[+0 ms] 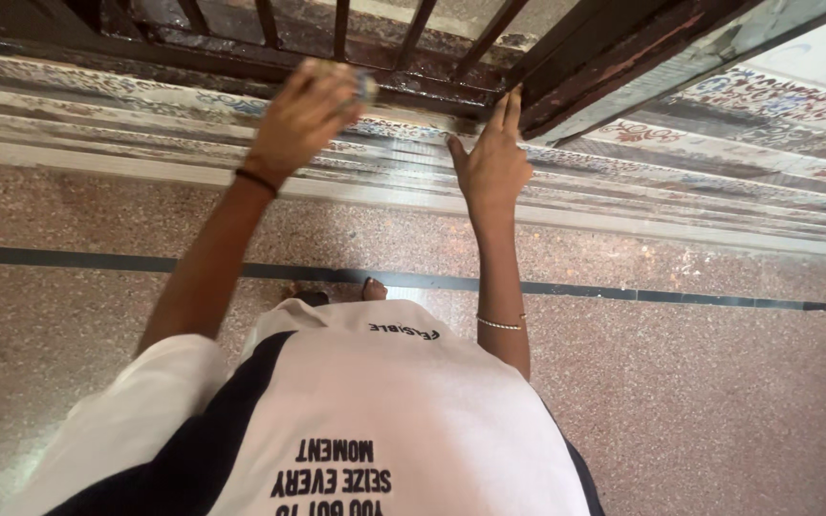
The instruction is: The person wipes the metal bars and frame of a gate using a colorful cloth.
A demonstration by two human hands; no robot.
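While my left hand (300, 117) curls around a small pad (363, 88) against the dark grille (432, 43) at upper centre, my right hand (492, 158) presses flat, fingers straight, on its frame.

Small greyish scrubbing pad (363, 88), mostly hidden inside closed left hand (300, 119), pressed against dark rusty grille frame (432, 94); frame's lower rail just beside flat right hand (491, 162), touching its fingertips.
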